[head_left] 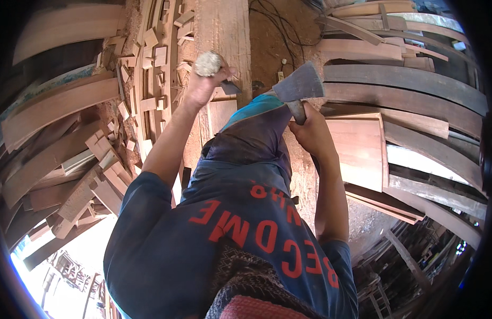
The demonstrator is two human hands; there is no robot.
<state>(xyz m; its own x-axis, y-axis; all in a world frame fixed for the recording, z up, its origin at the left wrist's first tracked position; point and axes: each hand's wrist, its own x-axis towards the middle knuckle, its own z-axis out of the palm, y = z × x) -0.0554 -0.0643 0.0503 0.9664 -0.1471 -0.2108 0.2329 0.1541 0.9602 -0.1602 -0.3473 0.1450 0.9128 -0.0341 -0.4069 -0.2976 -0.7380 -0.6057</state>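
Observation:
My left hand (pixel 202 89) is closed around a chisel, whose pale, frayed round handle end (pixel 209 64) points up toward me. Its dark metal blade (pixel 231 87) shows beyond my fingers, over a thick wooden beam (pixel 223 32). My right hand (pixel 313 130) grips the dark handle of a hatchet just below its head. The broad grey hatchet head (pixel 300 84) is raised near my knee, to the right of the chisel and apart from it. A bright blue patch of cloth (pixel 251 110) covers part of my leg between the two tools.
Small wood offcuts (pixel 149 56) lie along timbers left of the beam. Curved boards are stacked at left (pixel 60 109) and right (pixel 405 90). A dark cable (pixel 280 24) runs over the sawdust-covered floor. A wide pale panel (pixel 355 149) stands beside my right forearm.

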